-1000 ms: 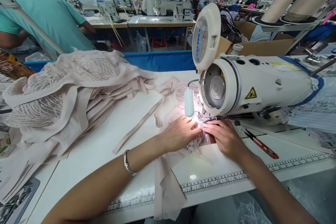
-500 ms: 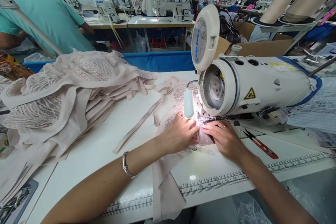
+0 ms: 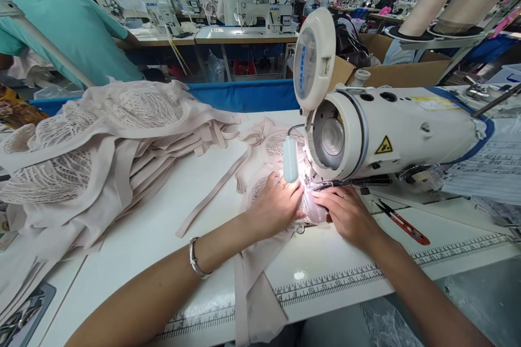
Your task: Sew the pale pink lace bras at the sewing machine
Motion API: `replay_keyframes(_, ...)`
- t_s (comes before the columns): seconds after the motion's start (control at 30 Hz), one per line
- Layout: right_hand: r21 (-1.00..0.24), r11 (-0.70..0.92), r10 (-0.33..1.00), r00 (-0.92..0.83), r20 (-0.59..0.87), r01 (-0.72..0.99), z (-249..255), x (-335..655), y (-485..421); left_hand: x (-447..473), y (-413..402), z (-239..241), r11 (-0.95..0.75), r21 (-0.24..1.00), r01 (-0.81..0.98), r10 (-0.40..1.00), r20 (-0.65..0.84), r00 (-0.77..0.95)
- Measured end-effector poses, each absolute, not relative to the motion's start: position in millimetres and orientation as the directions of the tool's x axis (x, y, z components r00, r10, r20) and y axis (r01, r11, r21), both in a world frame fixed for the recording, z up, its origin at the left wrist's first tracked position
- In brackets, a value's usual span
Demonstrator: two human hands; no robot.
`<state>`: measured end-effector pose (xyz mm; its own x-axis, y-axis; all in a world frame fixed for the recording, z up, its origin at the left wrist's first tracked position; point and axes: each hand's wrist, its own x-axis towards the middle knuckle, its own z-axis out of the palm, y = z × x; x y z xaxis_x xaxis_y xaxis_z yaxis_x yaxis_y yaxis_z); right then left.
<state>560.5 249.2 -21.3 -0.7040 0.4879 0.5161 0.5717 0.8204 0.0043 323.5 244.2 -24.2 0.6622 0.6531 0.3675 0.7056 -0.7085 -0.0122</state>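
Observation:
A white sewing machine (image 3: 391,124) stands on the white table (image 3: 163,227), its small lamp (image 3: 290,159) lighting the needle area. A beige lace garment (image 3: 268,146) lies under the needle, with a strip hanging over the front edge. My left hand (image 3: 277,206) lies flat on the lace just left of the needle, fingers spread. My right hand (image 3: 345,214) presses the fabric down on the right, fingertips at the presser foot.
A tall pile of beige lace pieces (image 3: 93,146) fills the left of the table. Red-handled thread snips (image 3: 402,222) lie right of my hand. A person in a teal shirt (image 3: 69,27) stands at the far left. Cardboard boxes (image 3: 407,70) and thread cones (image 3: 431,0) sit behind the machine.
Both hands have slid slightly away from me along with the lace piece, feeding it further under the needle. The view has shifted a little left.

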Motion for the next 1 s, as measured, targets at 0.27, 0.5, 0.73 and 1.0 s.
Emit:
replay_keyframes(0.27, -0.011, 0.847, 0.447, -0.701, 0.555, 0.531, -17.0, 558.5, 244.4, 325.1, 245.5, -28.8, -0.82, -0.039, 0.571, 0.501, 0.434, 0.749)
replay_keyframes(0.5, -0.005, 0.835, 0.454, -0.684, 0.571, 0.55, -18.0, 559.5, 245.8, 325.1, 243.7, -26.7, -0.822, 0.04, 0.569, 0.524, 0.445, 0.726)
replay_keyframes(0.73, -0.004, 0.825, 0.482, -0.7, 0.527, 0.565, -22.4, 561.7, 249.2, 322.8, 248.3, -28.4, -0.806, 0.074, 0.588, 0.553, 0.452, 0.7)
replay_keyframes(1.0, -0.005, 0.81, 0.506, -0.695, 0.51, 0.586, -20.1, 560.7, 248.4, 333.0, 235.3, -29.2, -0.826, -0.1, 0.555, 0.481, 0.391, 0.785)
